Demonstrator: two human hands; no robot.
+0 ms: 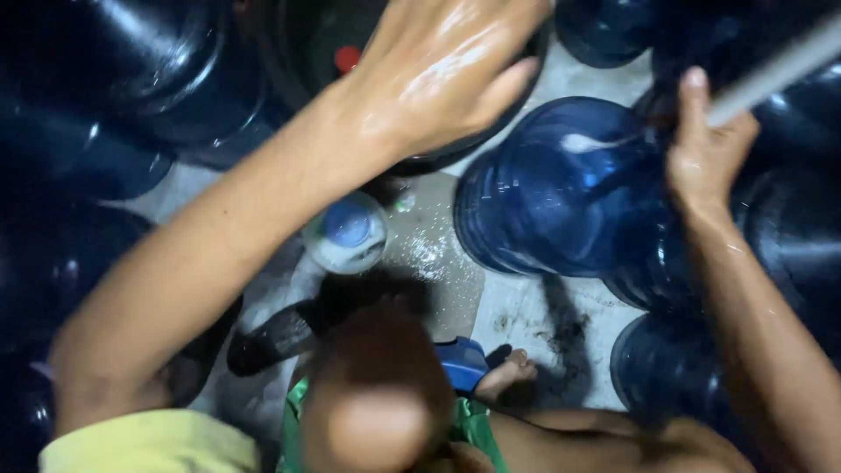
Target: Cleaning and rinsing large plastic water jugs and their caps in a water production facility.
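My left hand (438,66) is wet and reaches forward over a dark round container (307,44) at the top centre, fingers curled down over its rim. My right hand (705,140) grips a grey hose or pipe (780,66) that runs up to the right. The hose's end sits at the neck of a large blue water jug (561,188) lying on its side. Water glints on the jug's shoulder.
Many large dark blue jugs (114,96) crowd the left, top and right sides. A small blue and white cap or lid (348,230) lies on the wet concrete floor (438,263). My knee, bare foot (508,372) and a dark sandal (280,337) are below.
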